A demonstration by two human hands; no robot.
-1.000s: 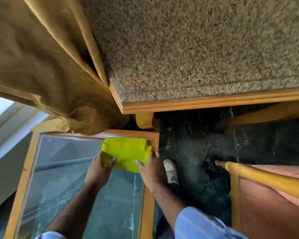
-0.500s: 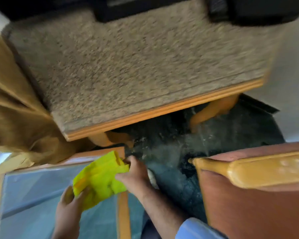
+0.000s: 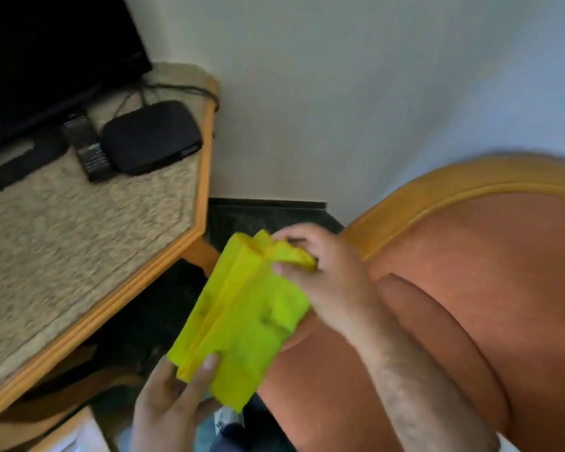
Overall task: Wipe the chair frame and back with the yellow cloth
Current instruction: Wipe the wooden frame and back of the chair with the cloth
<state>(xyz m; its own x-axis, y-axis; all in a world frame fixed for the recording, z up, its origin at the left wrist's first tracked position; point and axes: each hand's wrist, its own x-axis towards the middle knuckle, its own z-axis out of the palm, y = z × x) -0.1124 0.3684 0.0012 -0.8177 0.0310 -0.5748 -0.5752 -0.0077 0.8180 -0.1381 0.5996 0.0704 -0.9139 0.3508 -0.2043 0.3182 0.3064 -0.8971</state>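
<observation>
A folded yellow cloth [image 3: 242,318] is held in the air between both hands, just left of the chair. My left hand [image 3: 170,399] pinches its lower end with the thumb on top. My right hand [image 3: 323,272] grips its upper end. The chair fills the right side: a curved light wooden frame [image 3: 437,187] runs along the top of a reddish-brown padded back [image 3: 470,305]. My right forearm crosses in front of the padding.
A speckled stone-topped table with a wooden edge [image 3: 190,236] stands at left, carrying a black box [image 3: 150,137], a remote [image 3: 85,148] and a dark screen [image 3: 46,60]. A white wall is behind; dark floor [image 3: 261,216] lies between table and chair.
The view has swung up and right from the glass table to the chair. Both hands lifted the cloth off the glass and carried it toward the chair back.
</observation>
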